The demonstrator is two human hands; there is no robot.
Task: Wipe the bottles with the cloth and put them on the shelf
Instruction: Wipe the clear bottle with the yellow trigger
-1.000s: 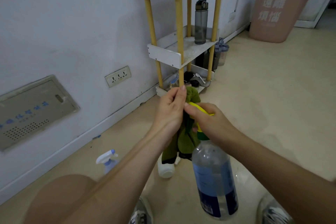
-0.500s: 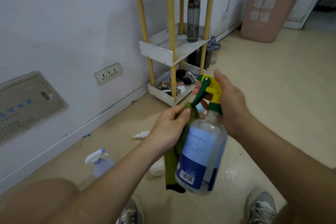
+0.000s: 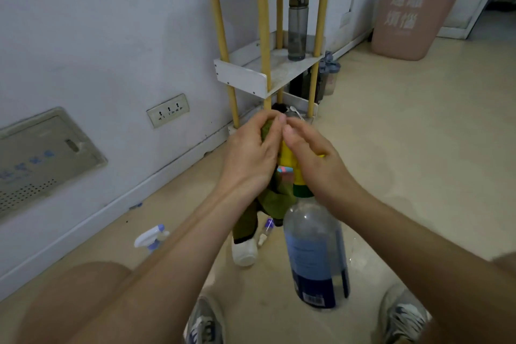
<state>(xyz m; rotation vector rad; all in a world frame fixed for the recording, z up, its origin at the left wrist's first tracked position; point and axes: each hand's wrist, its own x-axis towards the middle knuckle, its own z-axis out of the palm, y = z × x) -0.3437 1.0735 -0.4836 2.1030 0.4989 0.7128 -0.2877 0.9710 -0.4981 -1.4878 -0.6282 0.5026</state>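
At centre, the left hand [image 3: 248,156] grips the cloth [image 3: 275,201] against the bottle's [image 3: 315,254] sprayer, and the right hand [image 3: 315,165] curls round its neck. On the shelf [image 3: 243,78], upper centre, 1 flask [image 3: 298,25] stands at the right edge with bare board to its left. Open floor [image 3: 418,148] lies to the right.

A pink trash bin [image 3: 413,8] with pale writing on it stood far off, up and to the right of the right hand [image 3: 315,167]. A white wall socket [image 3: 168,110] sat on the wall [image 3: 97,36], to the left of the left hand [image 3: 248,159]. Farther left was a grey metal panel [image 3: 42,153] with lots of tiny holes. Down below the hands, a left shoe [image 3: 205,324] and a right shoe [image 3: 406,315], both grey, were on the tan floor [image 3: 418,148].
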